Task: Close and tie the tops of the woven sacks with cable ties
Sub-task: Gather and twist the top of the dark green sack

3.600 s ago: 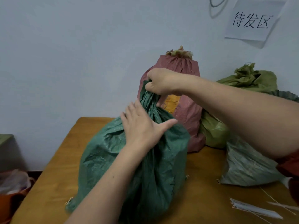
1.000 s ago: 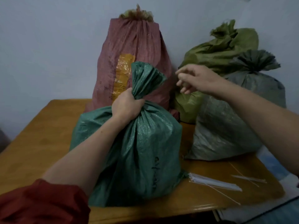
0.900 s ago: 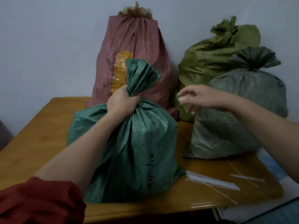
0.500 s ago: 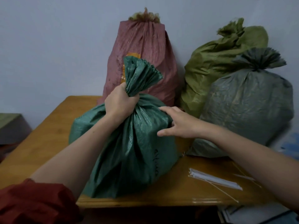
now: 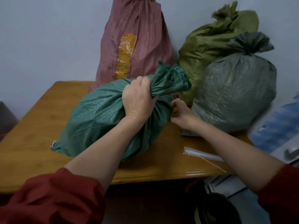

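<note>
Green sack (image 5: 100, 117) lies slumped on tabletop (image 5: 37, 126), bottom corner to the left, neck up and to the right. Left hand (image 5: 137, 101): grip wrapped tight round the bunched neck, ruffle fanning out past the fist. Right hand (image 5: 182, 113) sits low at the sack's side just under the neck, fingers curled in. I can't tell if that grip pinches fabric, holds a tie or holds nothing.

Risks, my read:
- No tie vis. on the neck. Cable ties (image 5: 203, 155) lie bundled near the tabletop's front edge, just beside the sack. Fetching one leaves L alone on the gather; woven fabric looks slick, so pleats could slip & the mouth reopen.
- Sack is leaning and poss. rolls toward the front edge if L eases.
- A forearm sweep could push the ties off the lip.

Hidden / unclear:
- Bundle's right end is under the R forearm.
- Red sack (image 5: 134, 42) top is cut by the frame.
- Olive sack (image 5: 210, 39) & grey sack (image 5: 234, 94) sit behind; ties on their necks are too small to see.
- Far right of frame is blurred.
</note>
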